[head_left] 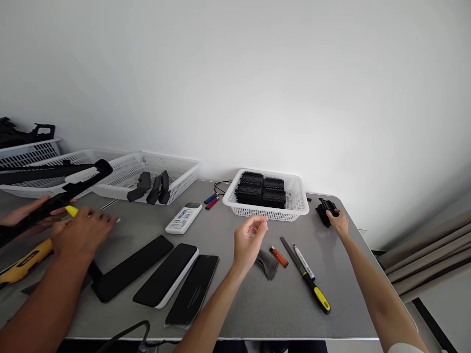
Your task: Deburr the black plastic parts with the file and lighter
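Note:
My left hand is raised over the middle of the table, its fingers curled and the thumb tip close to the fingertips, with nothing visible in it. At the table's right edge my right hand grips a black ridged plastic part at a small pile of such black plastic parts. The fingers partly hide what they hold. Between the two hands, farther back, stands a white plastic basket with stacks of similar black parts. Below my left hand lie a grey cloth and an orange lighter.
A file with a yellow-black handle and a white marker lie on the right. Left are black-faced panels, a white handheld device, lighters and baskets. A co-worker's hands work on a long black part.

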`<action>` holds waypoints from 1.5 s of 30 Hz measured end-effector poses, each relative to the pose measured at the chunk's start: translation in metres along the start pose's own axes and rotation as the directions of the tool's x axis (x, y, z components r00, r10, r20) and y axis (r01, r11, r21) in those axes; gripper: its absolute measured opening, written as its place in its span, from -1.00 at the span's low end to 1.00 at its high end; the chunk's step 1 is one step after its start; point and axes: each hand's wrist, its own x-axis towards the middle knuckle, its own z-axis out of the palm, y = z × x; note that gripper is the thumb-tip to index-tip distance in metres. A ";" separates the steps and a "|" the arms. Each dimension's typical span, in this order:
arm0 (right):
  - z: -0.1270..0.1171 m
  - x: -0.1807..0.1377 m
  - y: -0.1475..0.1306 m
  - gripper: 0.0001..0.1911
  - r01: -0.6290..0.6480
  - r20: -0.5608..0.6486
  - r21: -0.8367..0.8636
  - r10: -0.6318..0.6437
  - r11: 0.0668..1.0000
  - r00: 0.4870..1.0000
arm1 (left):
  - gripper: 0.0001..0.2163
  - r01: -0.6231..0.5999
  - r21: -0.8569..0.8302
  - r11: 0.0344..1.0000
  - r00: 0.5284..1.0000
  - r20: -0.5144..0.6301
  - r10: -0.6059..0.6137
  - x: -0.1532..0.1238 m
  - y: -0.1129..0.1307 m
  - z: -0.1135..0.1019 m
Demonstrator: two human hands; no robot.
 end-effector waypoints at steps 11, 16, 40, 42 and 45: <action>0.023 -0.007 0.016 -0.37 0.112 -0.035 -0.073 -0.114 0.991 0.993 | -0.80 0.023 -0.030 0.999 0.997 0.074 -0.021 -0.009 -0.008 0.007; 0.025 -0.011 0.015 -0.43 0.185 -0.121 -0.084 -0.194 0.979 0.973 | -0.80 0.044 -0.034 0.998 0.995 0.093 -0.041 -0.010 -0.009 0.009; -0.054 -0.193 -0.131 -0.32 0.968 -0.350 0.180 -0.908 0.174 0.228 | -0.62 0.100 -0.050 0.994 0.934 0.348 -0.076 0.061 -0.003 -0.021; -0.060 -0.193 -0.136 -0.31 0.968 -0.314 0.190 -0.925 0.162 0.216 | -0.66 0.104 -0.006 0.995 0.918 0.385 -0.094 0.066 -0.001 -0.031; -0.060 -0.195 -0.135 -0.27 0.937 -0.346 0.185 -0.873 0.297 0.345 | -0.64 0.144 0.026 0.989 0.939 0.311 -0.145 0.072 0.001 -0.038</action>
